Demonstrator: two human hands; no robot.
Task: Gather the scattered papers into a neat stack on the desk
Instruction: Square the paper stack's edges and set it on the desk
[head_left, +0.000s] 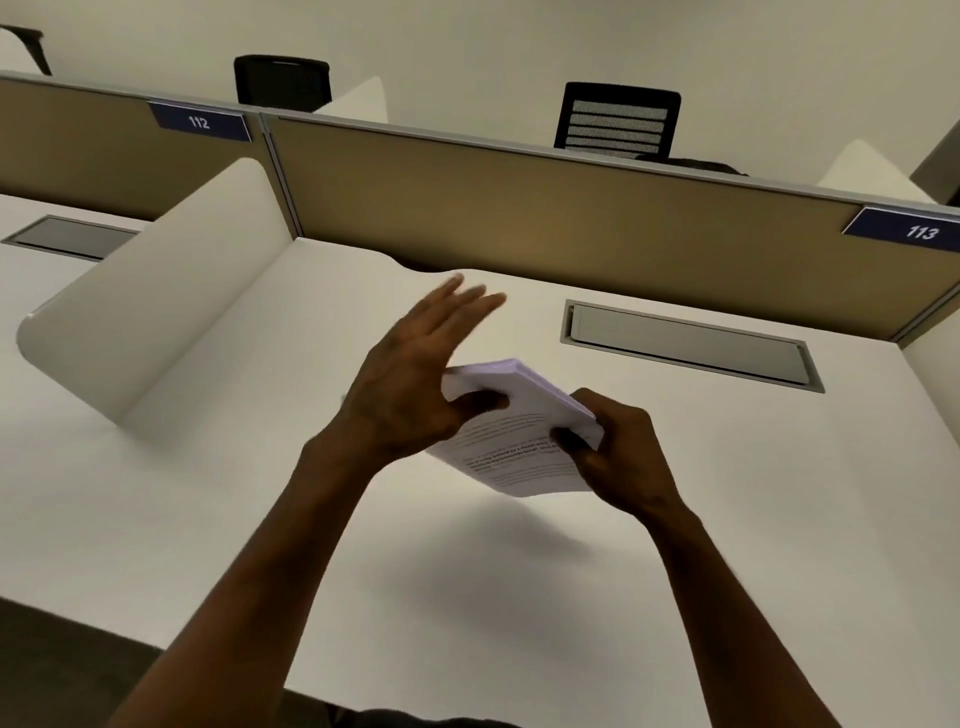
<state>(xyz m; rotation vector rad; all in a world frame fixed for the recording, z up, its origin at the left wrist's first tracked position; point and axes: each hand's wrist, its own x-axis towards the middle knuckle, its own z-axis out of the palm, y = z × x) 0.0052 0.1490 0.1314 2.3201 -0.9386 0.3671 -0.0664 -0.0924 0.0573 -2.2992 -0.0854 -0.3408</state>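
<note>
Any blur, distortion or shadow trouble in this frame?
Head view: left hand fingertips smear with motion; right hand sharper; text on the papers unreadable; soft shadow on the desk below them; wide-angle lens bends the partition.

White desk (675, 519) w/ a grey flap (691, 347) set in it. Tan wall panel (519, 218) at the back, blue tags 112 (199, 122) & 113 (922, 232). White side divider (156, 312) on the left. 2 black chairs (617, 120) behind. Plain pale wall (467, 52). Dark floor (62, 670) bottom left.
</note>
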